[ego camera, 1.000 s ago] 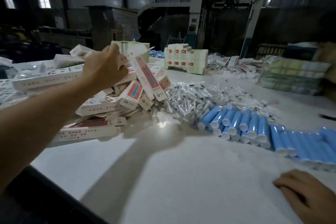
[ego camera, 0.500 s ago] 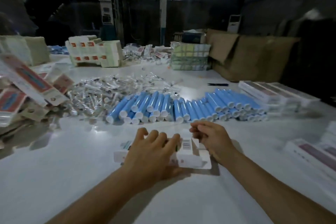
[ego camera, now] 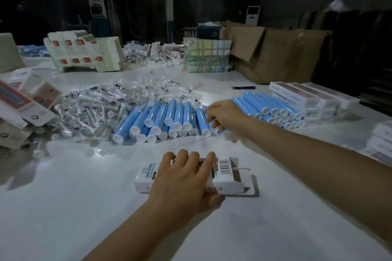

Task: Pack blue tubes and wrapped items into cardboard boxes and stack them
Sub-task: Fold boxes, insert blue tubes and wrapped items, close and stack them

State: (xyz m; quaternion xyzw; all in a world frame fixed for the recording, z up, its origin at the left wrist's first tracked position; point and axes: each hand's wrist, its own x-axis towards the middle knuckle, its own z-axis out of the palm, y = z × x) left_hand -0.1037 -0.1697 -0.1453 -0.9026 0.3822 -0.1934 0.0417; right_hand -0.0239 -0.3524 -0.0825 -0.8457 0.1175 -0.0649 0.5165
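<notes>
Right hand now at blue tubes; one box.

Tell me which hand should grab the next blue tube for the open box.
Right. The right hand is already at the blue tubes, fingers touching one near the row's middle. The left hand is busy gripping the small white box, whose open end faces right.
</notes>
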